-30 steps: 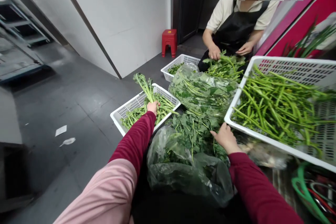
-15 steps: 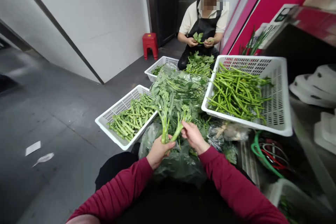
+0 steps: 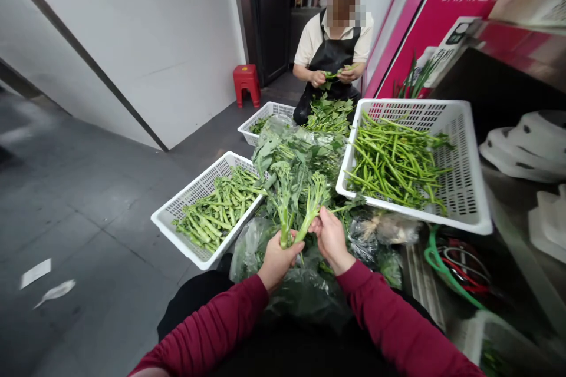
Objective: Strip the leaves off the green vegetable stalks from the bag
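Note:
My left hand (image 3: 278,260) is closed around the lower ends of two broccolini stalks (image 3: 308,221), which stand up and fan apart, their budded tops pointing away from me. Beside the right-hand stalk, my right hand (image 3: 331,242) pinches a leaf stem; the leaf (image 3: 351,205) sticks out to the right of the fingers. Under and behind both hands lies a heap of leafy broccolini (image 3: 305,147) in a clear plastic bag (image 3: 250,247). To the left, a white basket (image 3: 177,230) holds trimmed broccolini stalks (image 3: 216,212).
A larger white basket (image 3: 460,147) of thin green stems stands at the right. Across from me a co-worker (image 3: 329,53) in a black apron handles greens. Behind are a small white basket (image 3: 247,128) and a red stool (image 3: 246,83). A green-rimmed container (image 3: 446,271) sits lower right.
My right hand now holds a leaf stem with the leaf out to the right of the stalk. Both hands and the stalks sit slightly further right in view. The co-worker's hands have shifted.

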Demonstrator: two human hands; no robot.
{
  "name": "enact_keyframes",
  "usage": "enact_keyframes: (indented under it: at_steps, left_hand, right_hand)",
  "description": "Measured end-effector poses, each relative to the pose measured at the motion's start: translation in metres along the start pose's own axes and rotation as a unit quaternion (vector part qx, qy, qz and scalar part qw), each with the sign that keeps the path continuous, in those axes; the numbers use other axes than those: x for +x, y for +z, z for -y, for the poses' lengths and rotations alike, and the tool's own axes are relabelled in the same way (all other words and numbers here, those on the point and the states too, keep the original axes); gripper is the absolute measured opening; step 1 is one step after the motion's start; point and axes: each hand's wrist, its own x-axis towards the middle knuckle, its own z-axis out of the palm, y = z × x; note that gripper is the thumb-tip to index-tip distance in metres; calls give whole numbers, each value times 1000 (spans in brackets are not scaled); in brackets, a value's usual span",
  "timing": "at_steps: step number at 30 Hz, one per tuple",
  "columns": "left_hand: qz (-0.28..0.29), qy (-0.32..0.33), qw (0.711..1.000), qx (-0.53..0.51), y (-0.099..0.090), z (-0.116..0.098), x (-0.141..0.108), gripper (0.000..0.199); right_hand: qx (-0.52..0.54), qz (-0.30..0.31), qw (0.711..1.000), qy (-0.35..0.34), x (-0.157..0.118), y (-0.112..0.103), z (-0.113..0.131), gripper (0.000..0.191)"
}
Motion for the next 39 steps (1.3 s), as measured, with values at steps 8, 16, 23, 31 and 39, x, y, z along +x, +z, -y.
enact_keyframes:
  at_steps: [8,16,23,31,39]
  left_hand:
    - [164,-106,963,-185,-3,-5,8,31]
    - [289,-192,895,-279,-11,-12,14,26]
    - [324,-197,897,-226,-14,-6,18,25]
    - [290,-204,901,-252,-12,-7,13,24]
    - [267,-207,879,-337,-13,-19,18,22]
  right_hand:
    - [166,77,954,240,19,-10,18,13]
    - [181,145,959,163,12,-8,35,6]
    - [198,190,907,318,17,-13,34,11]
    - [-65,148,937,308,2,-10,8,12]
    - [86,93,989,75,9,-1,20,18]
